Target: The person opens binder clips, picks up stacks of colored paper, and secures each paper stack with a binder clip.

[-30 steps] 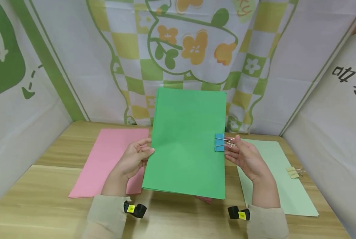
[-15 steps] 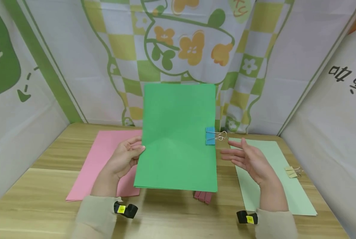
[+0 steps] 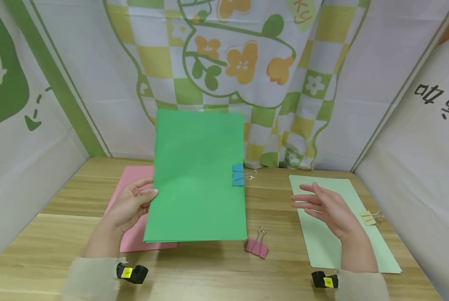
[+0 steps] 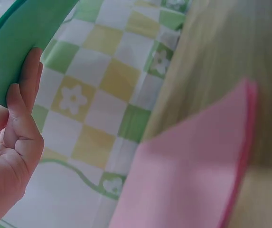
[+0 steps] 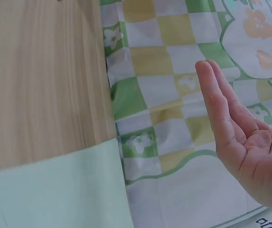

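Green paper [image 3: 198,175], its fastening seemingly done with the blue clip [image 3: 237,175], is pinched above the table [image 3: 275,198] by the left hand [image 3: 131,205], the right hand [image 3: 327,207] empty, fingers extended; steady lowering seems called for.

The middle paper [image 3: 198,175] was bright green, its clip [image 3: 237,175] blue; the left paper [image 4: 188,175] was pink, the right paper [image 3: 324,246] pale green. Green, yellow and white checks and orange flowers [image 3: 242,62] patterned the curtain [image 3: 262,117].
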### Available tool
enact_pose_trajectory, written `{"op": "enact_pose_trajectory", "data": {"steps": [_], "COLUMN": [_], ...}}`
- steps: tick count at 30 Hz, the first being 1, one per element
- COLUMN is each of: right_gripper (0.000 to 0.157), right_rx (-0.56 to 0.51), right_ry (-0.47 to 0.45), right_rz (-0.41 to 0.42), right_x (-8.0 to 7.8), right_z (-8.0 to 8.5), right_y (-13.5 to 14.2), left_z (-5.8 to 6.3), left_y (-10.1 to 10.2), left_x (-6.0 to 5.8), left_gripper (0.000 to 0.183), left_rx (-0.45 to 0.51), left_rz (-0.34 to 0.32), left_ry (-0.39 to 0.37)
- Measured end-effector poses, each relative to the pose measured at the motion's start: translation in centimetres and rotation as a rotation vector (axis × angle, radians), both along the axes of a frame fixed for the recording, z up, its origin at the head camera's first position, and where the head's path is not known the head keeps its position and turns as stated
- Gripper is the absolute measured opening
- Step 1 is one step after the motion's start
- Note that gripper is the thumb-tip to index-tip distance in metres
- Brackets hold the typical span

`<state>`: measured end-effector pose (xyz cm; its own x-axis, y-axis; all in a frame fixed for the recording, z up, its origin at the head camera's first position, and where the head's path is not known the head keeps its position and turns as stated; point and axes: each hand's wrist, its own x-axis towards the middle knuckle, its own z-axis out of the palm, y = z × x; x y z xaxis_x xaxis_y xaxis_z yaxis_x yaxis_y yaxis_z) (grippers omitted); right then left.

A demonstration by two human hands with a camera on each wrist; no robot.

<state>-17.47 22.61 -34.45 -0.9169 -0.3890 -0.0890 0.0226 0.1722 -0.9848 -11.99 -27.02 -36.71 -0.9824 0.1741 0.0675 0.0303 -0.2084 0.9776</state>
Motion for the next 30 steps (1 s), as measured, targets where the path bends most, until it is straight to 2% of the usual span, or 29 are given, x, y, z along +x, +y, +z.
{"op": "enact_pose_trajectory", "data": {"steps": [8,13,16,21,30], "right_gripper": [0.059,0.052,0.051,0.051,0.063], "right_rx": [0.060,0.074,0.089,0.114,0.191], "right_ry": [0.004,0.003,0.001,-0.001,-0.035], "right_rz": [-0.006,-0.007,-0.012,-0.013,0.023], "right_x": [0.5,0.7,0.8,0.8,0.9], "right_z": [-0.4,-0.5,-0.6,-1.1,-1.6], "right_y": [1.4,2.1,2.3,2.4,1.7], "left_z": [-1.2,-1.7,-2.1,-2.7,-3.9], "left_y": [-1.6,-2.1,-2.1,-1.8,-1.5], "left_x": [1.7,2.3,2.3,2.1,2.0], "left_gripper": [0.030,0.052,0.065,0.065,0.061], "left_rx": [-0.067,-0.137,-0.192,-0.256,-0.240], "left_rz": [0.036,0.065,0.069,0.063,0.075], "left_ry": [-0.071,-0.116,-0.146,-0.177,-0.218]}}
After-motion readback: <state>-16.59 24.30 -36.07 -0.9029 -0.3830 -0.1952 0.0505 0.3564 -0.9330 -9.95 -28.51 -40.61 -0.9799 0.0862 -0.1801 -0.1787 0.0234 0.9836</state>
